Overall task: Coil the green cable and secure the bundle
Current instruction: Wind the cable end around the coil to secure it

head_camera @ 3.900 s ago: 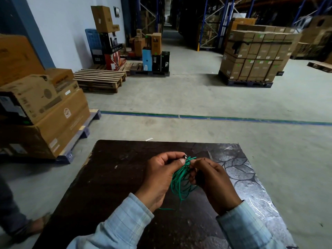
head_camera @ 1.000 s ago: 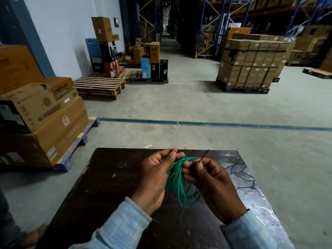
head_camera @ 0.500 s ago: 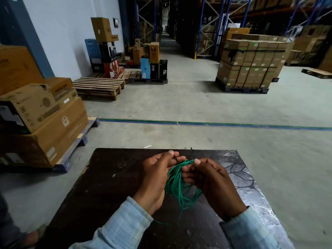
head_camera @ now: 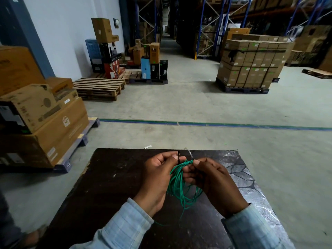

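Note:
A thin green cable (head_camera: pixel 177 186) hangs in several loose loops between my two hands above a dark table (head_camera: pixel 111 184). My left hand (head_camera: pixel 158 175) pinches the top of the bundle together with one end of a thin black tie (head_camera: pixel 179 156) that sticks up past my thumb. My right hand (head_camera: pixel 213 182) grips the bundle from the right and pinches the tie's other end (head_camera: pixel 190 154). One loose green strand trails down onto the table toward my left sleeve.
Stacked cardboard boxes (head_camera: pixel 41 123) sit on a pallet at the left. Empty wooden pallets (head_camera: pixel 98 88) and a pallet of cartons (head_camera: pixel 251 65) stand farther off on the concrete floor. Another person's foot (head_camera: pixel 34 238) shows at the bottom left, beside the table.
The black tie's two ends now stick up at the top of the bundle, one by each hand. Both hands have stayed close together on the coil.

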Available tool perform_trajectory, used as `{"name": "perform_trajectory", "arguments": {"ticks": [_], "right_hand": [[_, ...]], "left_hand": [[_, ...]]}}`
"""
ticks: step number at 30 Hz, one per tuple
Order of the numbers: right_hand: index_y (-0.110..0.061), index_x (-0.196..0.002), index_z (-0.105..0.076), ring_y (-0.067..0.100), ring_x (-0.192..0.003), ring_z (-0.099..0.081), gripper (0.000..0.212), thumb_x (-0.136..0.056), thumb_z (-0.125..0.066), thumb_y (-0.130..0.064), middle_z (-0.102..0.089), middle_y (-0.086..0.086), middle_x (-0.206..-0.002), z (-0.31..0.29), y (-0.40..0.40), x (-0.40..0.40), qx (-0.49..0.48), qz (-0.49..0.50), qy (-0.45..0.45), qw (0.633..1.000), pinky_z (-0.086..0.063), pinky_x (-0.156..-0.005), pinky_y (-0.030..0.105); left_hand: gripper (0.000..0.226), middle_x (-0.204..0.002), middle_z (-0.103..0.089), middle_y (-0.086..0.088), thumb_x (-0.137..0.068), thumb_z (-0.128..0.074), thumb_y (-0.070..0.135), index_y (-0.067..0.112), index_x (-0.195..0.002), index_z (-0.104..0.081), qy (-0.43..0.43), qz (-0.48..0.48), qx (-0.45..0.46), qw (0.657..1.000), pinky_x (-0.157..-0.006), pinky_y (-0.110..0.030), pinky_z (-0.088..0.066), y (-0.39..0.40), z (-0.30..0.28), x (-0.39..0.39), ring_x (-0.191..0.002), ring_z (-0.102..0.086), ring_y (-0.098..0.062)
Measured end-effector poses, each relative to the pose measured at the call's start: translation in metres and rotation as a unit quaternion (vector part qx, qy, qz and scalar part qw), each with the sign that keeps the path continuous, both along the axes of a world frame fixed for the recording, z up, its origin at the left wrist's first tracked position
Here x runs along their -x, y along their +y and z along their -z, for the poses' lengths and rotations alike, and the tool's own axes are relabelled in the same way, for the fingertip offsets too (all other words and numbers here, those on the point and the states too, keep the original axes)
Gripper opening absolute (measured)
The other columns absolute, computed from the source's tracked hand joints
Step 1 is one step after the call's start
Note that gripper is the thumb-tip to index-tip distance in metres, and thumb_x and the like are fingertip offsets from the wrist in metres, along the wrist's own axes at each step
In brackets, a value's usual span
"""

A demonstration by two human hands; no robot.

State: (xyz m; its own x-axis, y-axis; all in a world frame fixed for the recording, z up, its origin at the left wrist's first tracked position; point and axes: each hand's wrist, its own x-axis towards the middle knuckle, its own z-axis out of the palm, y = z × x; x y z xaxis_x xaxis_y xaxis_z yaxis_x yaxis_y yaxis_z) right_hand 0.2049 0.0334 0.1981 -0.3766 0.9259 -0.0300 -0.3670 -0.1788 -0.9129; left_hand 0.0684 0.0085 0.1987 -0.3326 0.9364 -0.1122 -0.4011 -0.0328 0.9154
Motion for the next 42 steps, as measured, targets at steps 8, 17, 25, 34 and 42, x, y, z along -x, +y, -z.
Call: {"name": "perform_trajectory", "arguments": {"ticks": [8, 17, 25, 34, 42], "right_hand": [[-0.001, -0.074, -0.062, 0.024, -0.062, -0.067, 0.012, -0.084, -0.056, -0.001, -0.069, 0.018, -0.072, -0.003, 0.001, 0.000, 0.006, -0.001, -0.047, 0.999, -0.055, -0.061, 0.029], [-0.001, -0.068, -0.064, 0.027, -0.066, -0.063, 0.014, -0.081, -0.060, -0.006, -0.063, 0.021, -0.074, -0.004, 0.003, -0.002, -0.010, -0.026, -0.082, 0.996, -0.053, -0.060, 0.031], [-0.002, -0.071, -0.065, 0.025, -0.067, -0.063, 0.012, -0.075, -0.060, -0.012, -0.064, 0.019, -0.075, 0.000, 0.003, -0.005, -0.015, -0.038, -0.069, 0.997, -0.052, -0.061, 0.031], [0.000, -0.075, -0.066, 0.025, -0.067, -0.063, 0.013, -0.077, -0.062, -0.013, -0.065, 0.017, -0.073, 0.000, 0.005, -0.006, -0.025, -0.044, -0.079, 0.996, -0.052, -0.062, 0.032], [0.004, -0.088, -0.066, 0.022, -0.068, -0.062, 0.024, -0.083, -0.063, -0.019, -0.064, 0.016, -0.077, 0.002, 0.006, -0.008, -0.040, -0.061, -0.084, 0.994, -0.052, -0.064, 0.030]], "left_hand": [[0.010, -0.089, -0.076, -0.017, -0.090, -0.063, 0.009, 0.007, -0.094, -0.072, 0.023, -0.013, -0.012, 1.000, -0.073, -0.037, -0.058, 0.002, 0.004, -0.002, -0.076, -0.071, -0.026], [0.011, -0.091, -0.076, -0.015, -0.089, -0.064, 0.008, 0.011, -0.090, -0.075, 0.083, 0.009, -0.033, 0.996, -0.077, -0.040, -0.058, 0.000, 0.010, 0.001, -0.080, -0.071, -0.025], [0.012, -0.092, -0.076, -0.017, -0.090, -0.062, 0.006, 0.005, -0.094, -0.074, 0.084, 0.030, -0.043, 0.995, -0.071, -0.039, -0.059, -0.001, 0.012, 0.002, -0.075, -0.069, -0.023], [0.014, -0.091, -0.076, -0.016, -0.089, -0.063, 0.006, 0.004, -0.098, -0.074, 0.095, 0.035, -0.044, 0.994, -0.079, -0.049, -0.059, 0.000, 0.014, 0.002, -0.078, -0.070, -0.027], [0.015, -0.068, -0.066, -0.013, -0.091, -0.059, 0.000, -0.005, -0.097, -0.072, 0.109, 0.082, -0.044, 0.990, -0.056, -0.030, -0.057, -0.003, 0.013, 0.000, -0.059, -0.064, -0.019]]}}
